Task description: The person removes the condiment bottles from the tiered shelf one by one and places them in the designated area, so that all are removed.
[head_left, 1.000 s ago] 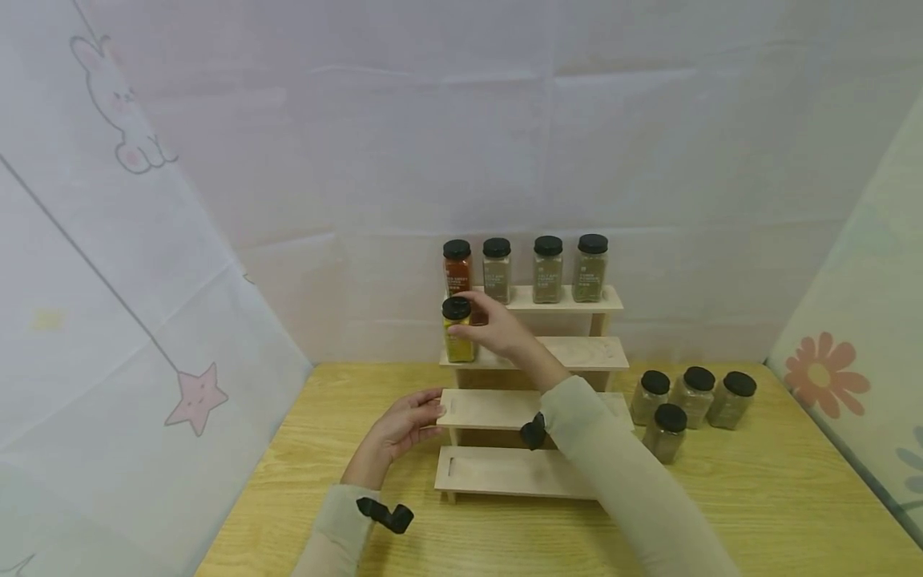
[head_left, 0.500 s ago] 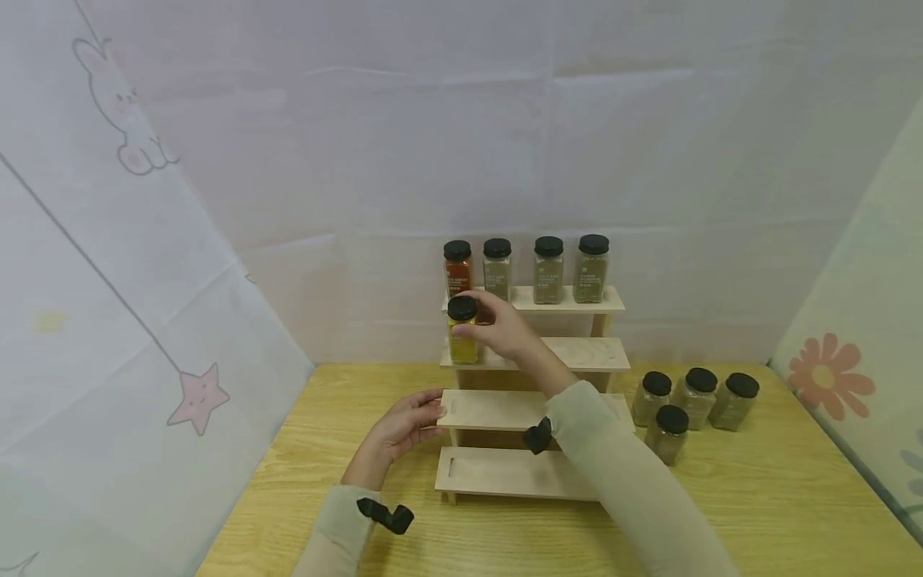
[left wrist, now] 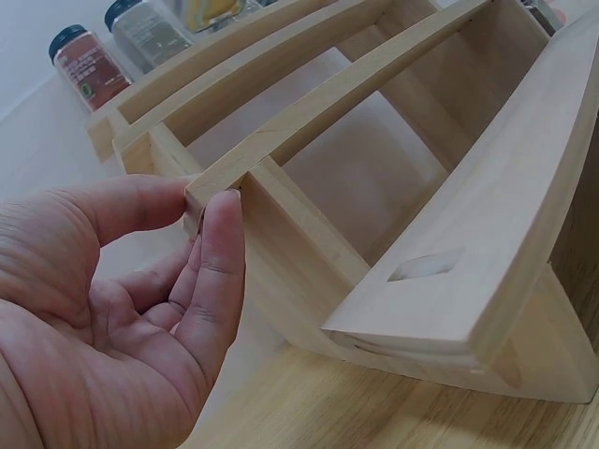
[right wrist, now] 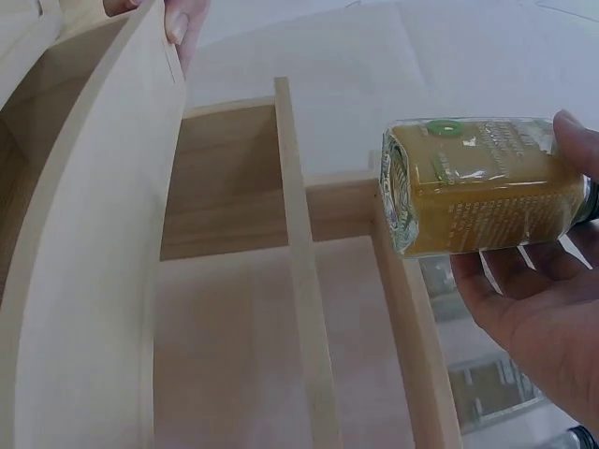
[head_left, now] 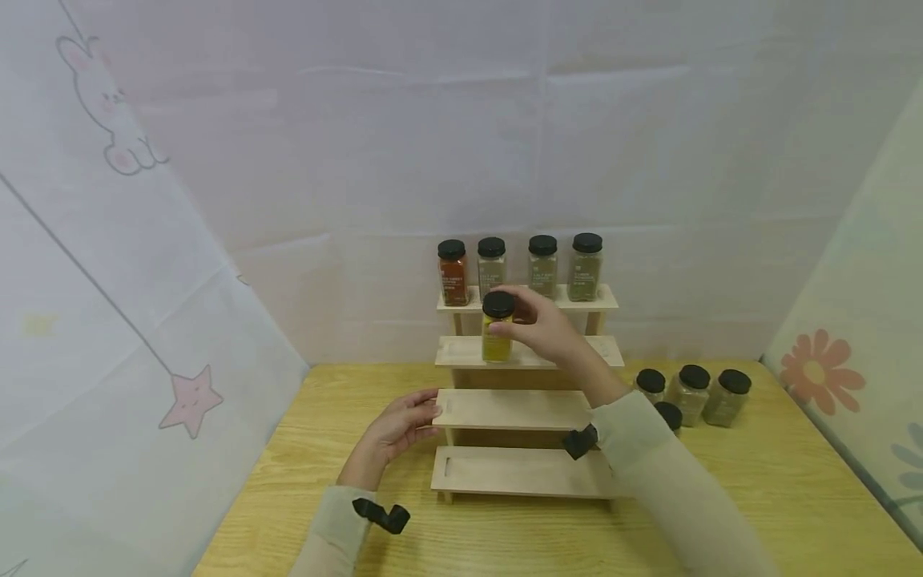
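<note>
My right hand (head_left: 554, 327) grips a square glass spice jar (head_left: 497, 343) with yellow contents and a black lid. The jar is upright, overlapping the left half of the second shelf from the top in the head view. In the right wrist view, the thumb and fingers are around the jar (right wrist: 487, 187) near its lid. My left hand (head_left: 397, 426) pinches the left end of the third shelf down on a four-step wooden spice rack (head_left: 515, 409). In the left wrist view, thumb and fingertips hold the corner of that shelf board (left wrist: 267, 140).
Along the top shelf stand a red spice jar (head_left: 453, 282) and several greenish-brown jars (head_left: 585, 276). More black-lidded jars (head_left: 692, 397) stand on the wooden table (head_left: 346, 385) to the right of the rack, one partly behind my right sleeve (head_left: 663, 457). A white sheet (head_left: 360, 160) hangs behind.
My right hand has moved the yellow spice jar rightward along the second shelf, away from its left end. The left hand keeps its place on the rack.
</note>
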`<state>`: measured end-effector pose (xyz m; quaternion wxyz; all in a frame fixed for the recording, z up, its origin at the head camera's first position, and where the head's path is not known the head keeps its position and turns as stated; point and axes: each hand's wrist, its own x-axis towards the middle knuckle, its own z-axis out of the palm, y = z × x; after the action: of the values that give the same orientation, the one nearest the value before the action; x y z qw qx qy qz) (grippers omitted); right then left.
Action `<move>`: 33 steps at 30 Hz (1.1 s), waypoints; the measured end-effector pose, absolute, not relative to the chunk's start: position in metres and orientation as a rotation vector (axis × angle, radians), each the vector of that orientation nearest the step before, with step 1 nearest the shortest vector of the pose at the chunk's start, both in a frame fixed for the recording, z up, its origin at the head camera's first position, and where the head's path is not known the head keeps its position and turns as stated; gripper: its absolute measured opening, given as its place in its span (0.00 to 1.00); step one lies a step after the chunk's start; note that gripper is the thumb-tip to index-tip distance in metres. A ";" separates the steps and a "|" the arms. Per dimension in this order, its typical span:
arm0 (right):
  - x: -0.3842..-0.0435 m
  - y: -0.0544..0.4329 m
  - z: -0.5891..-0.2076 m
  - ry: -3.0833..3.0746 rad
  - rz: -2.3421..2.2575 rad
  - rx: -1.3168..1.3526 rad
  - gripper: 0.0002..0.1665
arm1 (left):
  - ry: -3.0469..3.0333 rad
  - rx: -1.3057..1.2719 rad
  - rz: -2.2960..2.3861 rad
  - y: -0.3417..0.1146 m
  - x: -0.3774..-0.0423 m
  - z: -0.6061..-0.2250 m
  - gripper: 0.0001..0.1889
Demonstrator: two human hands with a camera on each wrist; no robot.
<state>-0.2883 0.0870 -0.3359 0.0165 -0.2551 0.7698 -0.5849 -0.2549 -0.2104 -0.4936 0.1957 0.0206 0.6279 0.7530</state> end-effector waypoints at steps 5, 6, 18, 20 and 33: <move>-0.279 0.108 -0.335 2.383 -1.830 -0.801 0.38 | 1.755 0.070 2.106 -0.210 -0.254 -0.492 0.36; -0.277 0.112 -0.335 2.380 -1.833 -0.794 0.38 | 1.753 0.069 2.104 -0.211 -0.253 -0.492 0.36; -0.259 0.165 -0.336 2.481 -1.813 -0.775 0.37 | 1.718 0.109 2.112 -0.213 -0.255 -0.494 0.37; -0.255 0.173 -0.336 2.483 -1.810 -0.772 0.37 | 1.720 0.105 2.114 -0.213 -0.256 -0.494 0.37; -0.227 0.225 -0.336 2.611 -1.694 -0.816 0.34 | 1.742 0.068 2.109 -0.212 -0.258 -0.495 0.34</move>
<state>-0.2275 0.2246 -0.3365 -0.0382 -0.2535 0.8109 -0.5260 -0.2576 -0.2115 -0.4950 0.2013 0.0242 0.6235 0.7551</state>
